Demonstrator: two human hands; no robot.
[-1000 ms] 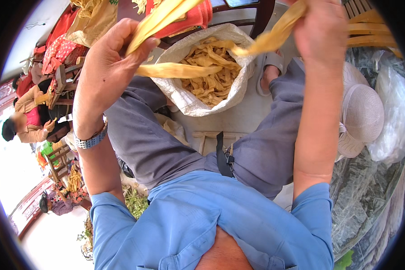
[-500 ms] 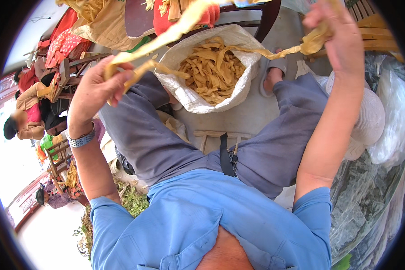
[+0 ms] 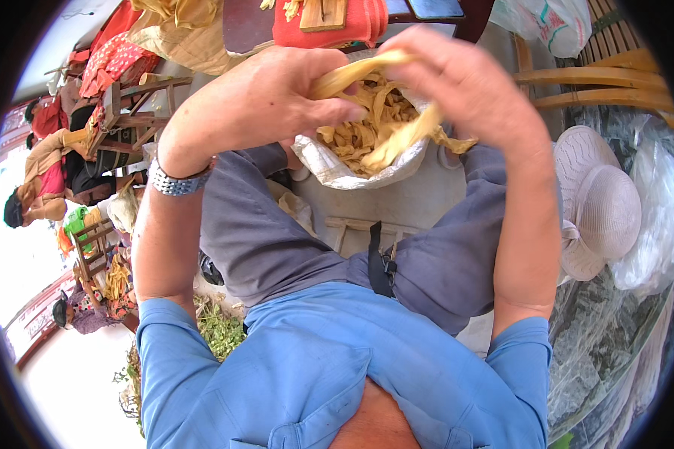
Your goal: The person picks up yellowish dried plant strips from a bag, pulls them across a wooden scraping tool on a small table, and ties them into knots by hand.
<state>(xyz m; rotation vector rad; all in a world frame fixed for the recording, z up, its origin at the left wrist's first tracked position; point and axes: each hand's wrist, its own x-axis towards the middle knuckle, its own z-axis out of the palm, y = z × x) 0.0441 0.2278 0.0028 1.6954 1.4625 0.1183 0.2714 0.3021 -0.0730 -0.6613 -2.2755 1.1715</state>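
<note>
Fingers of left hand (image 3: pixel 277 93) and right hand (image 3: pixel 457 82) curled around yellow husk strip (image 3: pixel 359 71), above sack (image 3: pixel 352 168)

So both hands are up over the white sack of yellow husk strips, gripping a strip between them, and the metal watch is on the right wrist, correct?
Not quite: in the head view the metal watch sits on the left wrist. The rest holds: left hand and right hand grip a yellow strip over the white sack.

The open white woven sack (image 3: pixel 335 169) stands on the ground between the person's knees. Pale yellow husk strips (image 3: pixel 367 127) lie in it. Right of the sack rests a cream brimmed hat (image 3: pixel 596 203); behind it stands a dark wooden chair (image 3: pixel 457 19); left of it, wooden stools (image 3: pixel 131 101).
</note>
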